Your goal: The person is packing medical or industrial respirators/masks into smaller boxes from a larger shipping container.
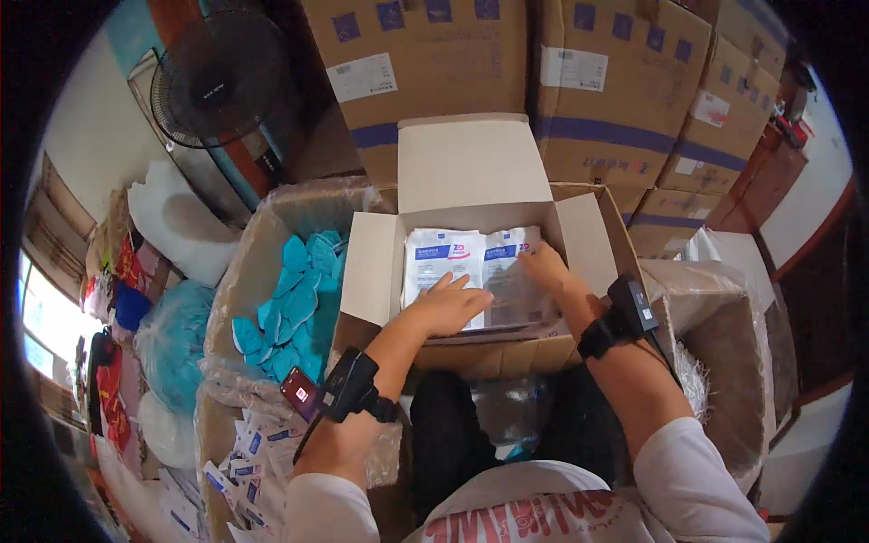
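Spreading open, gripping nothing, the left hand [445, 306] is touching packets [439, 261] inside the white box [475, 163]; the right hand [546, 269] is curling near its right edge, hold unclear, possibly creasing corners by pushing.

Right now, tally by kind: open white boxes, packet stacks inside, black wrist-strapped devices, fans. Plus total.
Open white box: 1
Packet stacks, left and right: 2
Black wrist-strapped devices, left and right: 2
Fan: 1
Total: 6
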`<state>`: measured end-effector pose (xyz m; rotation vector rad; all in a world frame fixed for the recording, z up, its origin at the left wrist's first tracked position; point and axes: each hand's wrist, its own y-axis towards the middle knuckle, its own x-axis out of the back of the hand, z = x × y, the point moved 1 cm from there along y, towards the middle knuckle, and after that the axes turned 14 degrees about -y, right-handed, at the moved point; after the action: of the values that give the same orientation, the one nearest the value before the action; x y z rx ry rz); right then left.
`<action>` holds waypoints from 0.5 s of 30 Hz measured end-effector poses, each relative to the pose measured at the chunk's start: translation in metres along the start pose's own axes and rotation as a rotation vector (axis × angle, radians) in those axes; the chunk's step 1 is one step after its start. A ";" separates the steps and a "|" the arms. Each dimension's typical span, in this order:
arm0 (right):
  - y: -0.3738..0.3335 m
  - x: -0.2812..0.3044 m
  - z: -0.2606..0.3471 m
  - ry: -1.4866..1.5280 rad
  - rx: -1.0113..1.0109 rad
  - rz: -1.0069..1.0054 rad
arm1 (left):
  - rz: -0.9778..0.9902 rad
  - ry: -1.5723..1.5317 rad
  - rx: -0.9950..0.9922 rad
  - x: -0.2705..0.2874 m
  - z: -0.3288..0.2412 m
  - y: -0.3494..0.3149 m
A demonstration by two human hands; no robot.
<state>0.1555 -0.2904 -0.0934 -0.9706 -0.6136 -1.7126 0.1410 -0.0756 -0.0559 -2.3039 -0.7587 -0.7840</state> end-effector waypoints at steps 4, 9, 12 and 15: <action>-0.009 0.003 0.000 0.115 0.143 -0.036 | 0.037 0.076 0.073 -0.003 -0.008 0.000; -0.030 -0.001 0.000 -0.121 0.349 -0.400 | 0.037 0.095 0.073 -0.005 -0.007 0.004; -0.038 0.004 0.008 0.023 0.375 -0.311 | 0.009 0.098 0.082 -0.007 -0.003 0.003; -0.045 0.018 0.017 0.178 0.317 -0.184 | -0.008 0.096 0.076 -0.008 -0.001 0.003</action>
<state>0.1158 -0.2717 -0.0665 -0.5469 -0.8463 -1.7716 0.1375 -0.0804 -0.0617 -2.1802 -0.7428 -0.8489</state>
